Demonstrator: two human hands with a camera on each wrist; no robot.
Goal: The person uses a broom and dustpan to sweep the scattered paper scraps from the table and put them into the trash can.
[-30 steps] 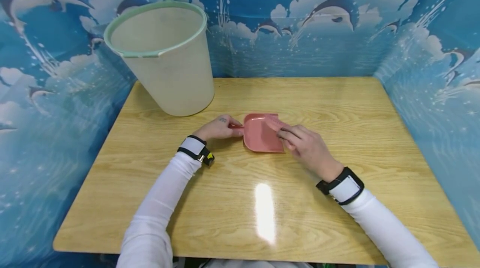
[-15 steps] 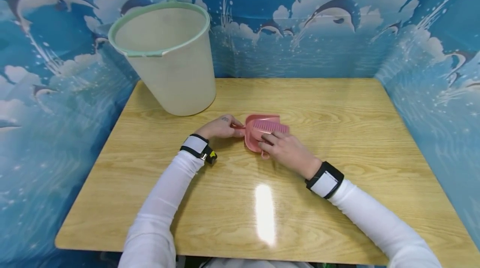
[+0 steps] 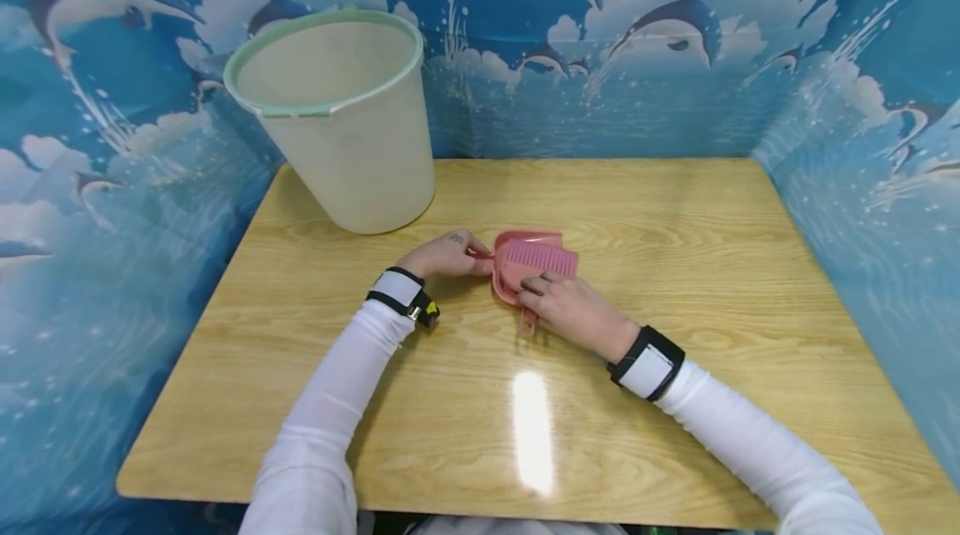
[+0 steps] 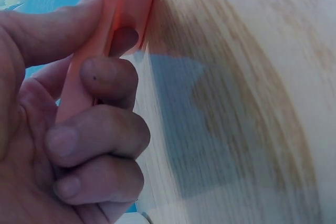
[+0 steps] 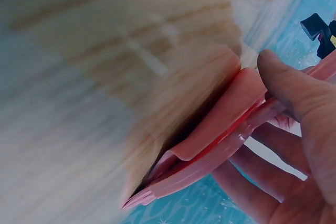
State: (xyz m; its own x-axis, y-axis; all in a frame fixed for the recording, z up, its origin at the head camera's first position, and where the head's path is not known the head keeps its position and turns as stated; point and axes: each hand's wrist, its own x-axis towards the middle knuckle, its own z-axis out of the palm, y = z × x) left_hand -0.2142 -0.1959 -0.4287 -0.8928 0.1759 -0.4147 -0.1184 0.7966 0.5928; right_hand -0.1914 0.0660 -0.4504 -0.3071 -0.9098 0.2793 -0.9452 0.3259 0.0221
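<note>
In the head view my left hand (image 3: pixel 448 255) grips the short handle of a pink dustpan (image 3: pixel 522 235) at mid-table. Its thumb lies along the handle (image 4: pixel 86 69) and the other fingers curl round it in the left wrist view. A matching pink hand brush (image 3: pixel 538 257) lies over the pan, bristles towards the far side, handle end (image 3: pixel 528 322) sticking out towards me. My right hand (image 3: pixel 576 310) holds the brush near the base of its handle. The right wrist view shows the thumb (image 5: pixel 281 80) on one side and the fingers on the other, brush and pan edges stacked together.
A tall whitish bucket (image 3: pixel 375 160) with a pale green rim stands at the table's back left. Dolphin-printed blue sheeting (image 3: pixel 600 93) encloses the back and sides. The wooden table (image 3: pixel 675 227) carries a bright light reflection near its front.
My right hand has brought the brush leftwards onto the dustpan and turned it so its handle points towards me. More of the handle now shows below the fingers. My left hand keeps its hold.
</note>
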